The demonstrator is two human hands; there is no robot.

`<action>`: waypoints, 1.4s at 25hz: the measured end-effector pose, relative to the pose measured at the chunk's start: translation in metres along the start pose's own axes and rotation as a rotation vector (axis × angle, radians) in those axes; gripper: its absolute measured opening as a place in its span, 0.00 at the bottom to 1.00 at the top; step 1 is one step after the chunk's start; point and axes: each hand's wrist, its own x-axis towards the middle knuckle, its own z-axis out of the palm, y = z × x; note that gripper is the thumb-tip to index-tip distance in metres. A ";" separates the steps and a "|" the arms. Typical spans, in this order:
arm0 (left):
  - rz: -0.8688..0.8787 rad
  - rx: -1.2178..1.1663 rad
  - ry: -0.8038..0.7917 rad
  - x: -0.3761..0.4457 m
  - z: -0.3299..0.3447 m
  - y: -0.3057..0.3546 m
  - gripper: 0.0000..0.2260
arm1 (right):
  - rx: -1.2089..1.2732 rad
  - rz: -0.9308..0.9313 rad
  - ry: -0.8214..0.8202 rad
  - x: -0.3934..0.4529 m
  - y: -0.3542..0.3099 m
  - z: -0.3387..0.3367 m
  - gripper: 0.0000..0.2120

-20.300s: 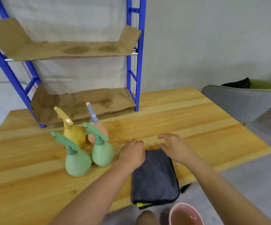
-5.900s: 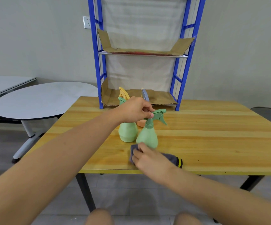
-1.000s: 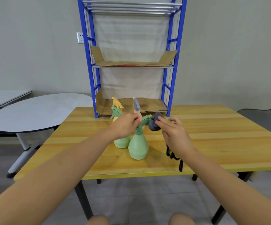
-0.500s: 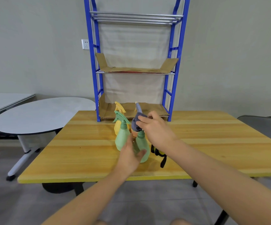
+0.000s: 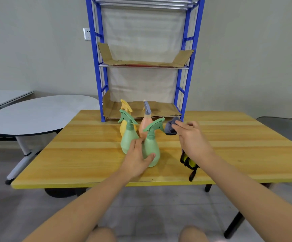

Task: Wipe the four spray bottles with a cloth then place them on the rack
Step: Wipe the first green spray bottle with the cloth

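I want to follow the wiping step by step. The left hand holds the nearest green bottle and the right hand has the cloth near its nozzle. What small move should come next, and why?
Probably bring the grey cloth in the right hand onto the trigger head of the near green spray bottle. The left hand grips its body on the wooden table, and the cloth sits just right of the nozzle.

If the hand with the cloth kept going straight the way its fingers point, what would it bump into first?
Probably the spray nozzle of the front green bottle. The right hand bunches the cloth just beside that nozzle, fingers aimed left and away. Depth is hard to judge, so it might pass behind.
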 end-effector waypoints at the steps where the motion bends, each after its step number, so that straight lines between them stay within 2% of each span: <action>1: -0.007 -0.011 -0.046 0.000 -0.001 -0.001 0.38 | 0.018 0.014 -0.026 -0.008 0.001 0.003 0.21; 3: -0.022 -0.056 -0.135 0.001 -0.003 -0.001 0.42 | 0.057 0.023 -0.061 -0.021 0.003 0.009 0.22; 5: -0.032 -0.110 -0.154 0.004 -0.004 0.002 0.41 | 0.071 0.000 -0.051 -0.031 0.001 0.011 0.24; 7: -0.055 -0.235 -0.113 0.007 -0.005 0.007 0.36 | 0.102 -0.008 -0.027 -0.038 -0.004 0.008 0.25; 11: -0.162 -0.646 -0.074 0.016 -0.003 0.017 0.27 | 0.194 0.037 0.048 -0.049 -0.024 0.003 0.24; 14: -0.230 -0.890 -0.039 0.018 0.001 0.027 0.28 | 0.312 0.117 0.086 -0.058 -0.049 -0.003 0.24; 19: -0.276 -1.139 -0.062 0.018 -0.015 0.030 0.18 | 0.336 0.045 0.094 -0.068 -0.070 -0.004 0.25; 22: -0.305 -1.174 -0.088 0.017 -0.025 0.032 0.16 | 0.306 0.191 0.147 -0.062 -0.064 -0.002 0.24; 26: -0.244 -1.040 -0.071 0.020 -0.031 0.032 0.25 | 0.258 -0.065 0.144 -0.069 -0.084 -0.004 0.18; 27: -0.235 -1.031 -0.071 0.020 -0.031 0.032 0.25 | 0.264 -0.054 0.137 -0.068 -0.080 -0.003 0.19; 30: -0.278 -1.168 -0.134 0.017 -0.032 0.034 0.19 | 0.304 0.187 0.149 -0.061 -0.065 -0.002 0.25; 31: -0.301 -1.216 -0.167 0.016 -0.034 0.034 0.20 | 0.298 0.201 0.158 -0.061 -0.067 -0.004 0.25; 35: -0.278 -1.084 -0.177 0.020 -0.036 0.032 0.27 | 0.211 -0.127 0.168 -0.068 -0.083 -0.012 0.17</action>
